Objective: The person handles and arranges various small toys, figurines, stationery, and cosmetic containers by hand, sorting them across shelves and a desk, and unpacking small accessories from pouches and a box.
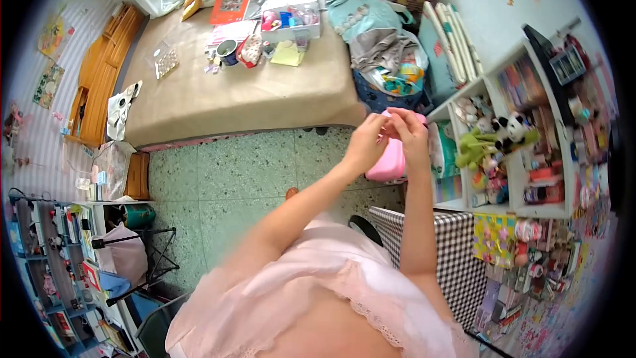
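My left hand (366, 143) and my right hand (411, 134) meet at the fingertips out in front of me. Both are closed in a pinch, and whatever lies between the fingers is too small or hidden to make out. Directly beneath them is a pink, rounded case or bin (387, 162), partly covered by my hands. A green and white package (445, 148) stands just right of my right hand, against the shelf.
A bed (265, 103) with a white box (308, 30), a mug (227, 53) and papers lies ahead. A full blue laundry basket (384, 96) stands at its right corner. White shelves (483, 89) with plush toys line the right, beside a checkered cloth (454, 242). A folding chair (126, 255) is left.
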A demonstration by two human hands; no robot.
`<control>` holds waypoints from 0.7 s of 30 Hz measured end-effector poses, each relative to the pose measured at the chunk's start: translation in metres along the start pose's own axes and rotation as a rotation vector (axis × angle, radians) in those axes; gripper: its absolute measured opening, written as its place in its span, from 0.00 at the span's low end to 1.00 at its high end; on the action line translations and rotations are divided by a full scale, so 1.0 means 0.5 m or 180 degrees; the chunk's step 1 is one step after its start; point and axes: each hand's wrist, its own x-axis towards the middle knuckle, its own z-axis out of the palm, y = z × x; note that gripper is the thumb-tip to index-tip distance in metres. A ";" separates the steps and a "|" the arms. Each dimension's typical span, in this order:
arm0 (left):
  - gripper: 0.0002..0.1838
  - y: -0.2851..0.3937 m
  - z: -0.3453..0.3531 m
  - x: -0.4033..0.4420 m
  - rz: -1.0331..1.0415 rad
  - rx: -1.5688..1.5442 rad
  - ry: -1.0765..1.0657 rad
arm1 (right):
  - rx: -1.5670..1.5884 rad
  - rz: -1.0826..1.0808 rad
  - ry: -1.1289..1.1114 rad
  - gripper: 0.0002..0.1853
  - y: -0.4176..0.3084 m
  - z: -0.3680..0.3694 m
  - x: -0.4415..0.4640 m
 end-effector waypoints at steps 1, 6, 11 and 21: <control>0.15 -0.039 -0.048 0.006 -0.0085 0.0174 0.0052 | 0.0053 0.0068 -0.0187 0.11 0.025 0.052 0.038; 0.14 -0.180 -0.274 0.048 -0.0776 0.0102 0.0283 | 0.0223 0.0409 -0.0783 0.12 0.139 0.293 0.178; 0.15 -0.290 -0.367 0.090 -0.1486 -0.0135 0.0525 | 0.0193 0.0660 -0.1039 0.14 0.229 0.389 0.292; 0.16 -0.519 -0.413 0.241 -0.2100 -0.0143 0.0708 | -0.1345 0.0836 -0.0138 0.38 0.500 0.449 0.700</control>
